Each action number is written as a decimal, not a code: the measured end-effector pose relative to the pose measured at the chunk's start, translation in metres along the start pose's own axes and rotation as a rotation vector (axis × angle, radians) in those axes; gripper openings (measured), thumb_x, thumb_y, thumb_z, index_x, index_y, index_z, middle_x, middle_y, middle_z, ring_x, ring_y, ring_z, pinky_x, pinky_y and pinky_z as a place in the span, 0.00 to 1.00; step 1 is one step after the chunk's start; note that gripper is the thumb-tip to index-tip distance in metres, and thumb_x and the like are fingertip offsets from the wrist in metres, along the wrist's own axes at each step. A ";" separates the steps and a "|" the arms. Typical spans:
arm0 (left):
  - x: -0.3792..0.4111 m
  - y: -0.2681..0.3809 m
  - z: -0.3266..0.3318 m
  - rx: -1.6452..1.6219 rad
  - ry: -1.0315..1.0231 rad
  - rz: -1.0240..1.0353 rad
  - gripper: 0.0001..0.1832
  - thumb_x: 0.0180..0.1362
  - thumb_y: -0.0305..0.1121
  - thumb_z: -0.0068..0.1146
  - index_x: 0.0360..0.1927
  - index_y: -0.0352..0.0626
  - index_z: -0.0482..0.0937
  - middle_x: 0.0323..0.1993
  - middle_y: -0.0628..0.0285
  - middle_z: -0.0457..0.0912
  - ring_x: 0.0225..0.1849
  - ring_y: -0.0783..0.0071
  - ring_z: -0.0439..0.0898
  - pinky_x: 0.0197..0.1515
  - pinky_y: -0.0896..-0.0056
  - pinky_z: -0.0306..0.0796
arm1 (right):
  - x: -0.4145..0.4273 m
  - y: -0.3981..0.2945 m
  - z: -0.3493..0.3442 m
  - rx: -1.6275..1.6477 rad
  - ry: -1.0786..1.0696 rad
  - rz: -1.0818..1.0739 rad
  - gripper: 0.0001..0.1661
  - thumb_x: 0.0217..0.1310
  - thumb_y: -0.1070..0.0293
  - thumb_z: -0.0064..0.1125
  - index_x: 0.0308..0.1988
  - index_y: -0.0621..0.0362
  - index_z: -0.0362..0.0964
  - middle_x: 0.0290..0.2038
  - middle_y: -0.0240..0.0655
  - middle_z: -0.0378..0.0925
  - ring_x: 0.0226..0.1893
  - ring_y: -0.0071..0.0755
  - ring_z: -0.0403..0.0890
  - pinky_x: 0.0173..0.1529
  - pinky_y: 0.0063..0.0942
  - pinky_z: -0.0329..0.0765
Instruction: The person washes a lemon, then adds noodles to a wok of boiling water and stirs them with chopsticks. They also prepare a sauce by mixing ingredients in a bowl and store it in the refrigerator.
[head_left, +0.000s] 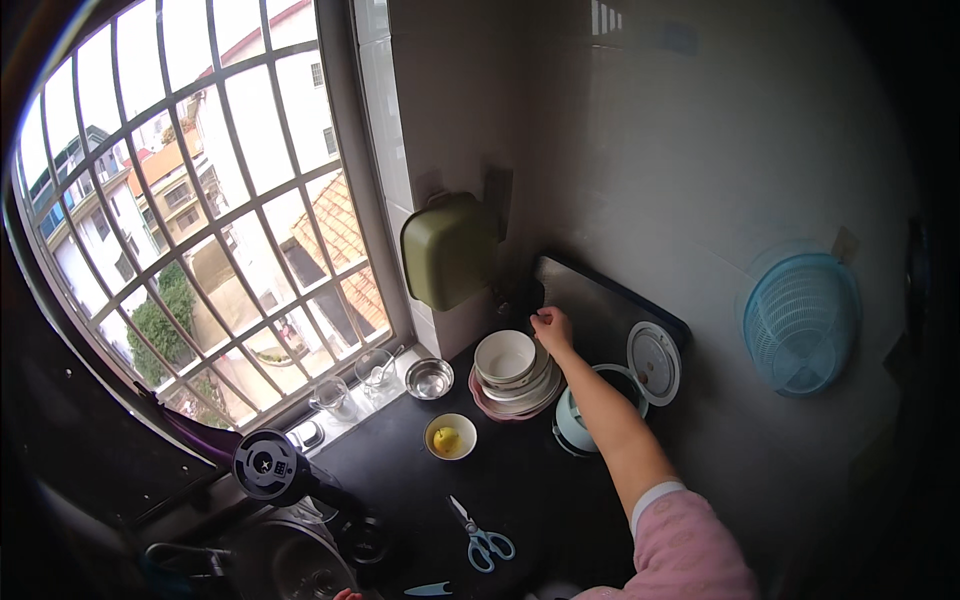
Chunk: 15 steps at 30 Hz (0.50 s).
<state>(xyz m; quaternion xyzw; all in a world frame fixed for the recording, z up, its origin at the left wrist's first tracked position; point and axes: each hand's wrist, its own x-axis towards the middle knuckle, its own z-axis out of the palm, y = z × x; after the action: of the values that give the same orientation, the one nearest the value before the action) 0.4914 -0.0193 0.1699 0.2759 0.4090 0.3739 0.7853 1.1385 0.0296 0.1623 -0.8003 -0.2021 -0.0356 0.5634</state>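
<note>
My right hand reaches to the back corner of the dark counter, its fingers curled, just behind a stack of bowls and plates. Whether it holds anything is too dim to tell. Beneath my forearm stands a light green electric pot with its lid raised. Only the fingertips of my left hand show at the bottom edge, near the sink. Scissors with light blue handles lie on the counter, a blue blade cover below them. A yellow fruit rests in a small bowl.
A metal bowl and glass cups stand by the barred window. A black appliance is beside the sink. A green basin and a blue strainer basket hang on the walls. A dark flat panel leans behind the pot.
</note>
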 end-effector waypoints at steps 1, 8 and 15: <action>-0.002 -0.005 0.013 -0.013 0.036 0.008 0.22 0.52 0.29 0.51 0.52 0.45 0.66 0.41 0.66 0.73 0.42 0.74 0.71 0.44 0.72 0.67 | 0.018 0.013 0.016 -0.014 0.002 -0.015 0.17 0.46 0.62 0.63 0.35 0.60 0.73 0.24 0.39 0.77 0.28 0.38 0.79 0.34 0.32 0.75; -0.033 -0.065 0.079 0.092 0.318 0.018 0.21 0.54 0.30 0.50 0.53 0.44 0.66 0.44 0.62 0.73 0.43 0.69 0.74 0.43 0.70 0.69 | 0.097 0.061 0.077 -0.542 -0.189 -0.108 0.31 0.45 0.42 0.56 0.30 0.64 0.76 0.31 0.51 0.76 0.35 0.51 0.78 0.40 0.42 0.73; -0.048 -0.074 0.107 0.208 0.360 0.041 0.20 0.55 0.28 0.50 0.53 0.42 0.66 0.45 0.62 0.73 0.43 0.70 0.74 0.44 0.72 0.69 | 0.135 0.050 0.053 -0.855 -0.195 -0.262 0.23 0.48 0.47 0.53 0.27 0.59 0.76 0.29 0.44 0.78 0.31 0.47 0.79 0.38 0.42 0.74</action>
<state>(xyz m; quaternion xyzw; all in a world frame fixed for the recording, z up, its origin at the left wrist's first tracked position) 0.5903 -0.1140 0.1911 0.2927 0.5734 0.3887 0.6591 1.2717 0.1024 0.1367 -0.9283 -0.3208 -0.1112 0.1515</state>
